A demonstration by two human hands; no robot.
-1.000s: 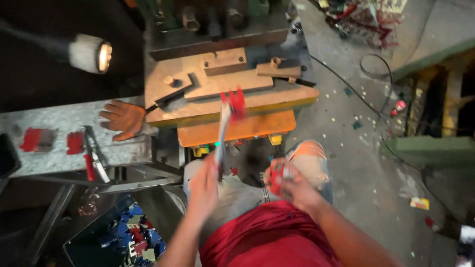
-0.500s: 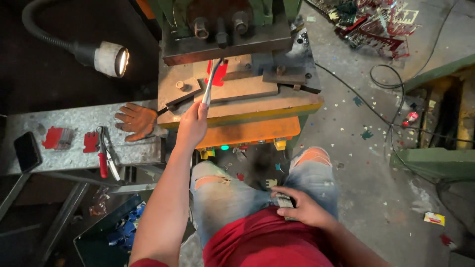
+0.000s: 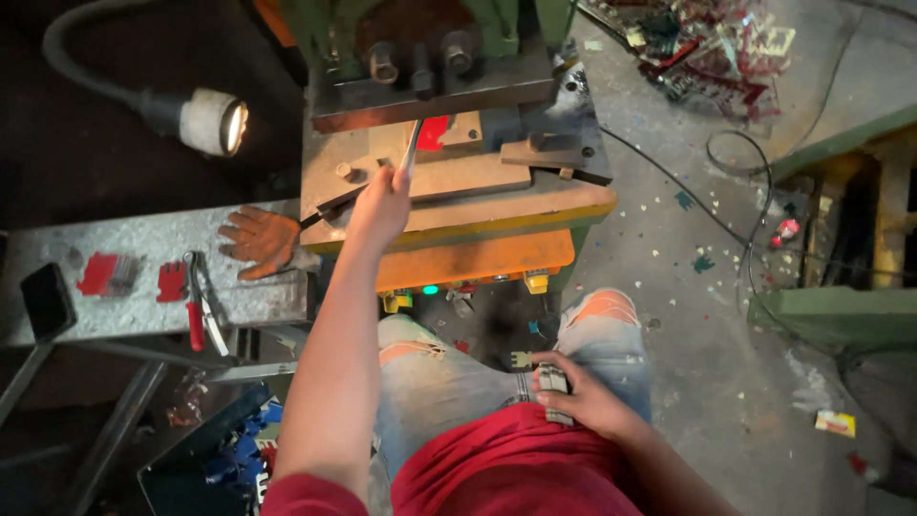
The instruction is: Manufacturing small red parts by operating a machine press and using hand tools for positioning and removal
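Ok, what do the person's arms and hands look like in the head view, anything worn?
Both hands are bare: no gloves, rings or watch visible on the left hand or right hand. Both forearms are uncovered; a red short sleeve shows at the left upper arm.

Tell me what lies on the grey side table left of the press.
On the grey side table: an orange work glove, red-handled pliers, two small red pieces and a dark phone at its edge. Nothing shows beneath them.
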